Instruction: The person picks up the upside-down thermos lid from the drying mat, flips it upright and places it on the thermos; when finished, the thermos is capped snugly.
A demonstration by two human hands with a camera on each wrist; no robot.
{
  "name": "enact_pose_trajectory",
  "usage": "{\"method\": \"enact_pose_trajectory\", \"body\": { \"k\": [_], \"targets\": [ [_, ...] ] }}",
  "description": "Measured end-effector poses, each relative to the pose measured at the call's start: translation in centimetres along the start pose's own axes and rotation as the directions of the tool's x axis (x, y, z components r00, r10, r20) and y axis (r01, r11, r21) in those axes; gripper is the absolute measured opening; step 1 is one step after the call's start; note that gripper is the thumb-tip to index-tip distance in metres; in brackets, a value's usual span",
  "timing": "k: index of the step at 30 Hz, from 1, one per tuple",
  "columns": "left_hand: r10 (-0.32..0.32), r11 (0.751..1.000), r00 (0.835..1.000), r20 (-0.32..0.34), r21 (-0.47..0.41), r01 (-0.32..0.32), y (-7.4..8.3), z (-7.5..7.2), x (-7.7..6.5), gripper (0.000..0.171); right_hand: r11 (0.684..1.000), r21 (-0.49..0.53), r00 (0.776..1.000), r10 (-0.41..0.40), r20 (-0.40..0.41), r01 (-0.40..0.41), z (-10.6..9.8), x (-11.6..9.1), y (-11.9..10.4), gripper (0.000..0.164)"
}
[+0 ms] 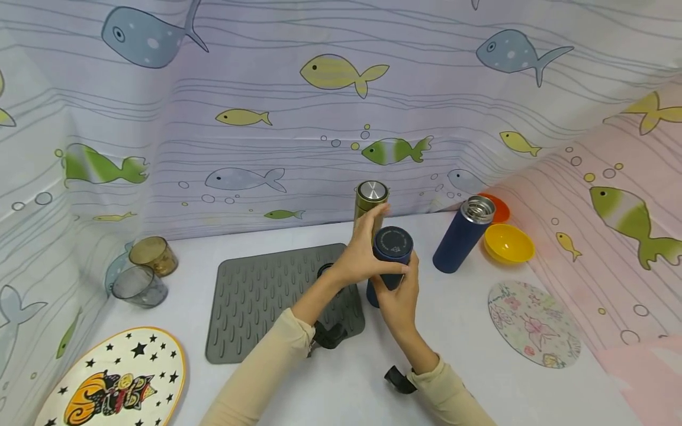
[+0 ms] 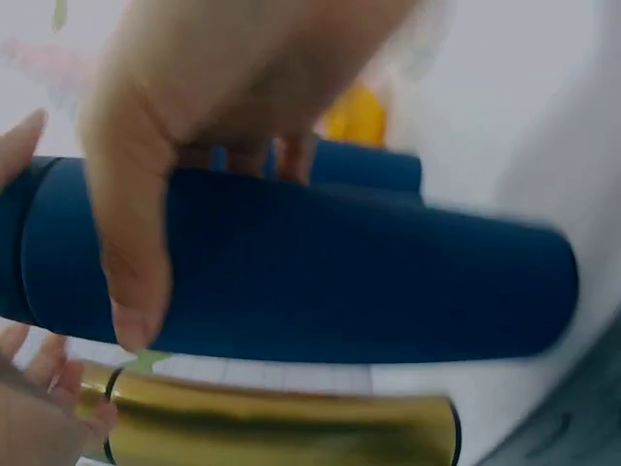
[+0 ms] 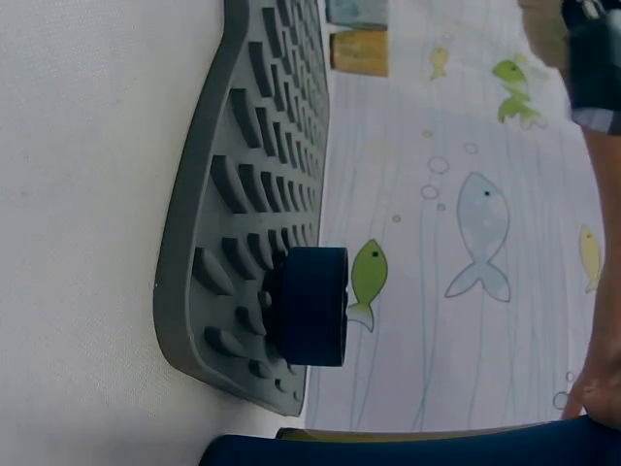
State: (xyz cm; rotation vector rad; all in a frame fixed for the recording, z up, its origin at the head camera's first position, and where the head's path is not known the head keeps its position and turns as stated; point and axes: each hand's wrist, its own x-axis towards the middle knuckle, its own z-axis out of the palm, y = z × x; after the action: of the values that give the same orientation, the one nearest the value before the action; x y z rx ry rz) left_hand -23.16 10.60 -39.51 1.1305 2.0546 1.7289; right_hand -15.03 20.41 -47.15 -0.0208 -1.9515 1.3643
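A navy thermos bottle [image 1: 394, 248], its dark lid with printed marks on top, stands upright between both hands. My left hand [image 1: 358, 258] grips it around the lid, thumb on the near side. Lower down, my right hand [image 1: 399, 302] holds the body; in the left wrist view that thumb lies across the bottle [image 2: 359, 272]. Just behind stands a gold thermos [image 1: 372, 198] with a steel-topped lid. A loose navy cap [image 3: 312, 306] sits on the grey ridged mat [image 1: 266, 296], mostly hidden by the left forearm in the head view.
Right of the hands stands a second navy thermos [image 1: 460, 236], its steel mouth uncovered. Beyond it are a yellow bowl [image 1: 508, 245] and an orange bowl [image 1: 498, 207]. A floral board [image 1: 534, 324] lies at right. Amber [image 1: 154, 255] and grey [image 1: 140, 287] glasses and a cat plate [image 1: 114, 378] occupy the left.
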Motion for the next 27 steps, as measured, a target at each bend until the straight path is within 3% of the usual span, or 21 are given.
{"method": "enact_pose_trajectory", "body": {
  "k": [2, 3, 6, 8, 12, 15, 18, 22, 27],
  "targets": [
    [0.021, 0.997, 0.999, -0.03, 0.081, -0.019, -0.1, -0.1, -0.2, 0.099, 1.0, -0.002, 1.0, -0.001, -0.005, 0.001, -0.1, 0.0, 0.0, 0.082],
    [0.033, 0.996, 0.999, -0.03, 0.081, -0.031, -0.1, -0.2, -0.4, 0.095, 1.0, -0.003, 1.0, 0.0, -0.007, 0.0, -0.1, 0.0, 0.0, 0.082],
    [0.054, 0.998, 0.998, 0.031, -0.014, -0.054, 0.0, -0.5, -0.6, 0.083, 1.0, -0.016, 1.0, -0.002, -0.017, 0.002, -0.2, 0.1, -0.5, 0.081],
    [0.011, 1.0, 0.998, 0.057, -0.029, -0.01, 0.2, -0.5, -0.8, 0.083, 1.0, -0.008, 1.0, 0.002, -0.013, -0.002, -0.3, 0.2, -1.7, 0.077],
    [-0.057, 0.996, 0.997, 0.047, 0.066, 0.054, 0.4, -0.3, -0.8, 0.083, 0.999, 0.015, 0.999, 0.036, -0.002, -0.036, -0.3, 0.3, -3.9, 0.073],
    [-0.032, 0.999, 0.995, 0.099, -0.025, 0.034, 0.0, -0.7, -0.6, 0.08, 0.999, 0.022, 0.999, 0.037, 0.011, -0.037, -0.3, 0.1, -4.0, 0.073],
    [-0.029, 0.994, 0.989, 0.146, -0.099, 0.044, -0.1, -1.0, -0.7, 0.09, 0.999, 0.033, 0.999, 0.025, 0.023, -0.026, -0.2, -0.1, -4.0, 0.074],
    [-0.021, 1.0, 0.996, 0.089, -0.008, 0.022, 0.1, -0.8, -0.9, 0.095, 0.999, 0.041, 0.999, 0.022, 0.025, -0.023, -0.2, -0.1, -4.1, 0.075],
    [0.032, 0.98, 0.994, 0.103, -0.198, -0.011, -0.1, -0.8, -1.0, 0.09, 0.999, 0.028, 1.0, 0.021, 0.017, -0.021, -0.3, -0.2, -4.1, 0.075]
  ]
}}
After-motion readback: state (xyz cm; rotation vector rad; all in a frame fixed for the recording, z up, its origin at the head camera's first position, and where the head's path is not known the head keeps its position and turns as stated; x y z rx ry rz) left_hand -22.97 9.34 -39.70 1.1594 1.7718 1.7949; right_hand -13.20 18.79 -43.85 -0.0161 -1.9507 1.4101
